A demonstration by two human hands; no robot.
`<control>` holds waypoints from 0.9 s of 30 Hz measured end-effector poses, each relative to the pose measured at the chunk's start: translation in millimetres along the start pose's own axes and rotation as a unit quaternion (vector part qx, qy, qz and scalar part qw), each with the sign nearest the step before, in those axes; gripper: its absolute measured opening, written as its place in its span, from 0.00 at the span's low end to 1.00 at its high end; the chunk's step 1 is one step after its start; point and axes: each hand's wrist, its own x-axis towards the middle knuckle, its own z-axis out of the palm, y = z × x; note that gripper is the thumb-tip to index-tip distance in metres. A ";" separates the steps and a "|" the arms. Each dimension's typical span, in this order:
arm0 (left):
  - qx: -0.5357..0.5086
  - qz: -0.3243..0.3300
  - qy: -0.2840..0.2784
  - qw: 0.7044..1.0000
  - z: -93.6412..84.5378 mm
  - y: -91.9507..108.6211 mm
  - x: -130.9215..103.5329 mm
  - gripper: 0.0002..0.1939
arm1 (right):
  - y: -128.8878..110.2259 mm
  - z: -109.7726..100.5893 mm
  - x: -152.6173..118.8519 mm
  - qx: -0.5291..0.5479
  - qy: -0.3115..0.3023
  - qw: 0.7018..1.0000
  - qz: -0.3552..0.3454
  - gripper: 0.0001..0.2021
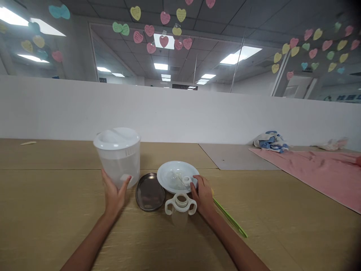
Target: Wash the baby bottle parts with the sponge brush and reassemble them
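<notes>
Tub (117, 160), white, lidded, upright left of middle on the worktop (70, 203), has the left hand (114, 199) clamped on its near lower side, thumb and fingers either side; can't tell if the base is lifted. Right hand (203, 195) is at the right rim of a white bowl (161, 177), fingers next to a small white ring-shaped piece (187, 183) inside; can't tell if it pinches rim or piece or only touches. Step in hand, as judged: steadying or positioning containers, one per hand. Next move calls for a firm hold on the wide tub and care around the two-handled bottle (180, 216) standing just in front of the bowl. Rounded metal tray (150, 192) lies between tub and bowl; thin green tool (231, 218) lies right of the right forearm. Surface: brown covering with seams, grey mat (234, 156) at back right, pink cloth (316, 169) to its right, bundled blue-and-white cloth (271, 142) near the partition. Room: low white partition (183, 116), glass above with heart-shaped notes (165, 17), lit ceiling panels (241, 55) beyond.
</notes>
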 end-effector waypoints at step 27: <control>0.045 0.000 0.002 0.999 4.9 -36.0 9.9 0.47 | -0.1 0.5 0.2 0.001 -0.004 1.000 0.007 0.14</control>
